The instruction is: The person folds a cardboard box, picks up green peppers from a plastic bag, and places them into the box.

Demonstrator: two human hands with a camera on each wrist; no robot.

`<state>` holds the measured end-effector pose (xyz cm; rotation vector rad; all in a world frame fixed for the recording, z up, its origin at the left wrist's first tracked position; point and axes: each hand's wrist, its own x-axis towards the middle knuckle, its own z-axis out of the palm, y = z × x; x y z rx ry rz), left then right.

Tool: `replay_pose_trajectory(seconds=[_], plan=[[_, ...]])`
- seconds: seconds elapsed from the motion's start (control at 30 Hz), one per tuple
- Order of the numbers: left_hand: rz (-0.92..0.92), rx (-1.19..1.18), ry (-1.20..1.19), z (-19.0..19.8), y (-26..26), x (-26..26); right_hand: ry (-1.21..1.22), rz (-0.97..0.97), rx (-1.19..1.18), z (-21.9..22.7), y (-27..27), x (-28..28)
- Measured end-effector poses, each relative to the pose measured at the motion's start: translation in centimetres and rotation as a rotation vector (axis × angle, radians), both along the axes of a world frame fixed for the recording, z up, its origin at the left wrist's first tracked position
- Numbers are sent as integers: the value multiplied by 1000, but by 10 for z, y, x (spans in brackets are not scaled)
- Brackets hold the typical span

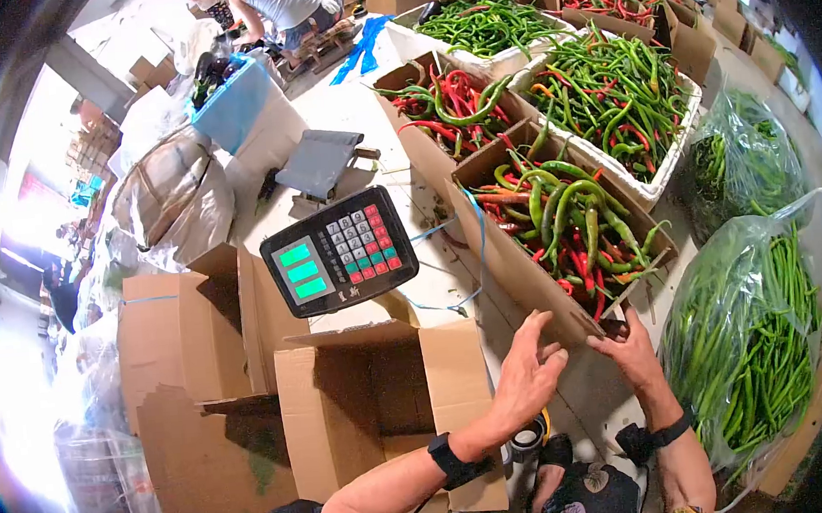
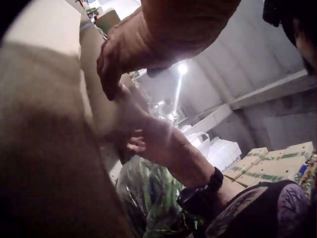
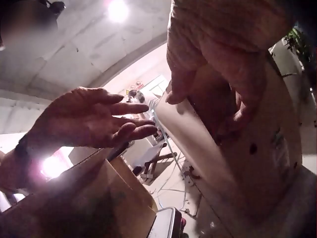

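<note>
A cardboard box of red and green chili peppers (image 1: 575, 216) stands in front of me in the head view. My right hand (image 1: 630, 348) grips the box's near end, thumb and fingers around the cardboard edge. In the right wrist view, this hand (image 3: 223, 59) curls over the edge of the cardboard box (image 3: 267, 144). My left hand (image 1: 530, 367) hovers by the box's near left corner. Its fingers are spread and loosely bent, holding nothing. The right wrist view shows the left hand (image 3: 89, 116) from the side, fingers extended.
An open cardboard box (image 1: 462, 377) stands front left, beside a digital scale (image 1: 342, 247) with a lit green display. Foam crates of chilies (image 1: 610, 100) sit farther back. Plastic bags of green peppers (image 1: 750, 338) line the right. A blue cord (image 1: 481, 242) hangs along the pepper box.
</note>
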<state>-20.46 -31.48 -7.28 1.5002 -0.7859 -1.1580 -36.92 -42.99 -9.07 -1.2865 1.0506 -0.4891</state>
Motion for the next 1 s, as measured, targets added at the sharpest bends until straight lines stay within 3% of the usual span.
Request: replay_pose_trajectory(seconds=[0.17, 0.33, 0.4, 0.47, 0.57, 0.6, 0.63, 0.67, 0.7, 0.73, 0.8, 0.87, 1.0], plan=[[-34, -110, 10, -4, -2, 0, 47, 19, -109, -21, -28, 39], [-88, -117, 13, 13, 3, 8, -84, -19, -118, -35, -62, 107], [-69, -128, 67, 18, 7, 11, -64, -46, -221, -69, -90, 140], [-74, -98, 45, 30, 12, 15, -115, 26, -180, -65, -115, 175], [-77, -88, 51, 34, 17, 21, -197, -68, -92, -64, -128, 216], [-62, -105, 78, 36, 19, 22, -10, -86, -274, -45, -114, 224], [-21, -105, 73, 45, 20, 24, 44, 18, -319, -74, -114, 225], [-62, -100, 35, 48, 25, 29, -19, 240, -310, -75, -103, 220], [-87, -134, 17, 49, 31, 36, 168, 341, -416, -67, -85, 209], [-108, -145, -55, 56, 36, 40, 262, 410, -541, -67, -70, 196], [-130, -53, -119, 66, 40, 41, 183, 438, -667, -58, -42, 147], [-165, 2, -37, 74, 44, 28, 158, 307, -876, -36, -12, 80], [-470, -83, -245, 77, 45, -12, 450, -60, -1094, 59, 56, -60]])
